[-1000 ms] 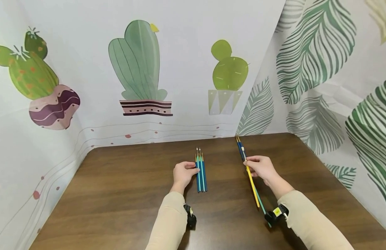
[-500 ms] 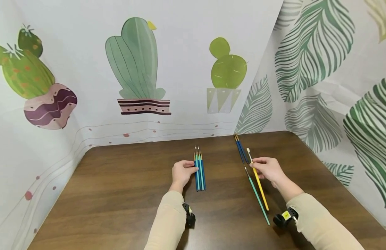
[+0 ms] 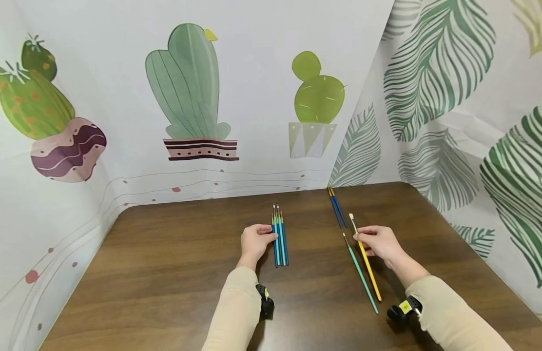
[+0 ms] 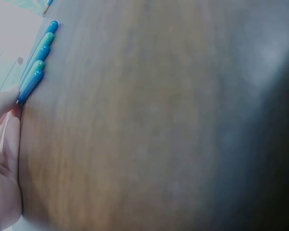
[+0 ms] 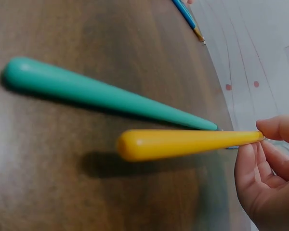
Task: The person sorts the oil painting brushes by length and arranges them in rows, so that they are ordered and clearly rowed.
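Observation:
Between thumb and fingers, my right hand (image 3: 378, 243) pinches a yellow paintbrush (image 3: 370, 271) near its ferrule, white bristles pointing away. The right wrist view shows its yellow handle end above a shadow on the table. A teal paintbrush (image 3: 362, 278) lies just left of it, roughly parallel. My left hand (image 3: 255, 243) is at the left side of a row of several blue and teal paintbrushes (image 3: 283, 246), its thumb and index finger gripping the outermost blue paintbrush (image 4: 32, 85). Its thumb overlaps the row in the head view.
Two dark blue paintbrushes (image 3: 338, 208) lie side by side at the table's back edge, right of centre. The brown wooden table (image 3: 174, 273) meets a cloth backdrop (image 3: 258, 97) printed with cacti and leaves. A black wrist camera (image 3: 400, 312) hangs by the right sleeve.
My right hand has shifted right and slightly toward me with the yellow paintbrush, off the dark blue pair and away from the teal paintbrush. The left hand stays at the row.

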Motion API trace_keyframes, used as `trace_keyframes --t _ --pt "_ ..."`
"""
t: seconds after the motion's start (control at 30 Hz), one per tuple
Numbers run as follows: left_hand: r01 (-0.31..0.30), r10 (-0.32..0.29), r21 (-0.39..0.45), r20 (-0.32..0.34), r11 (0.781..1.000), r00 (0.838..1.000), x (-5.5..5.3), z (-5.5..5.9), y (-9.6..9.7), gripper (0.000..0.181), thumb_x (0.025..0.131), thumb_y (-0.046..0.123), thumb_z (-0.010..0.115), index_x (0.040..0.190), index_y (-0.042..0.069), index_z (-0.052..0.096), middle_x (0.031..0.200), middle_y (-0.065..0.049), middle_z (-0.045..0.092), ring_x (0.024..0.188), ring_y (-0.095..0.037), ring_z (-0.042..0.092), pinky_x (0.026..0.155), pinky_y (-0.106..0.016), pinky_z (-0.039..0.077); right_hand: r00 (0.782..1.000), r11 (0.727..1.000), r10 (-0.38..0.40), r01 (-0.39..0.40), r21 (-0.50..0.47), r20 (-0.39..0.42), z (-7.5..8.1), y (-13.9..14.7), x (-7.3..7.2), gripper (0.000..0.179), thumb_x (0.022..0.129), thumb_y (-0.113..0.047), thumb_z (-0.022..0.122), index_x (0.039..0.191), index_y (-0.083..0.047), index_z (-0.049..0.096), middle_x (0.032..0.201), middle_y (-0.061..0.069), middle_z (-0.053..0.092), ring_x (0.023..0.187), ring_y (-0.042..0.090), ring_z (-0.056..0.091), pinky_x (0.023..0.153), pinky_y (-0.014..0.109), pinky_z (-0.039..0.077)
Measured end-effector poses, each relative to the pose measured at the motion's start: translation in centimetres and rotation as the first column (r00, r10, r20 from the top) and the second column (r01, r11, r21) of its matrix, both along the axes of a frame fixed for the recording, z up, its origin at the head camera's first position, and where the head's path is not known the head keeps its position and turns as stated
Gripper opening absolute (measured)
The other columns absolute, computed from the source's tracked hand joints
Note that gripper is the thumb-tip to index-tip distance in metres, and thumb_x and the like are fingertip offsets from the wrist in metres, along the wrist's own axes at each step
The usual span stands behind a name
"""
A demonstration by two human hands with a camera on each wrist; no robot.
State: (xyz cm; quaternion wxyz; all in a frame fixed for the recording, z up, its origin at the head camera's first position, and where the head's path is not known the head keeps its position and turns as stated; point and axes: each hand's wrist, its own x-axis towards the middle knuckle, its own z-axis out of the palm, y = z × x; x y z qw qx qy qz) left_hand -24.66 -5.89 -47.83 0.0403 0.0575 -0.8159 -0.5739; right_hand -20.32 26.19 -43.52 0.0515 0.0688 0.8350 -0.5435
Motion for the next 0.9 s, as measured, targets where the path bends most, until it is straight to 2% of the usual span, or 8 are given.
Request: trace_keyframes --t 0.3,0.7,0.9 --pt "0.002 -0.002 0.024 0.013 1.0 1.0 0.2 0.3 -0.1 0.025 0.076 0.011 0.078 0.099 0.003 0.071 0.098 -0.012 0.073 0.09 -0.022 0.071 0.083 -0.036 0.055 1.0 1.0 -0.009 0.009 0.013 0.016 -0.8 -0.1 0.3 0.045 0.087 -0.016 0.065 0.12 0.013 0.055 0.086 0.002 0.069 0.069 0.007 0.059 0.057 0.026 0.055" --pt "0.011 -0.011 0.031 0.005 0.999 1.0 0.1 0.1 0.0 0.025 0.076 0.01 0.078 0.099 0.002 0.072 0.098 -0.012 0.073 0.091 -0.023 0.07 0.084 -0.036 0.054 1.0 0.999 -0.017 0.017 0.03 0.026 -1.5 0.0 0.7 0.044 0.085 -0.015 0.067 0.118 0.013 0.057 0.078 0.001 0.068 0.067 0.006 0.06 0.057 0.025 0.055" --pt "0.01 -0.009 0.031 -0.047 0.999 0.999 0.4 0.5 -0.1 0.022 0.074 0.008 0.079 0.093 0.001 0.072 0.09 -0.011 0.074 0.083 -0.018 0.071 0.075 -0.031 0.056 0.999 0.999 -0.03 0.029 0.028 0.022 -1.8 0.1 0.6 0.046 0.084 -0.016 0.069 0.117 0.013 0.058 0.08 0.001 0.069 0.069 0.006 0.062 0.059 0.025 0.056"
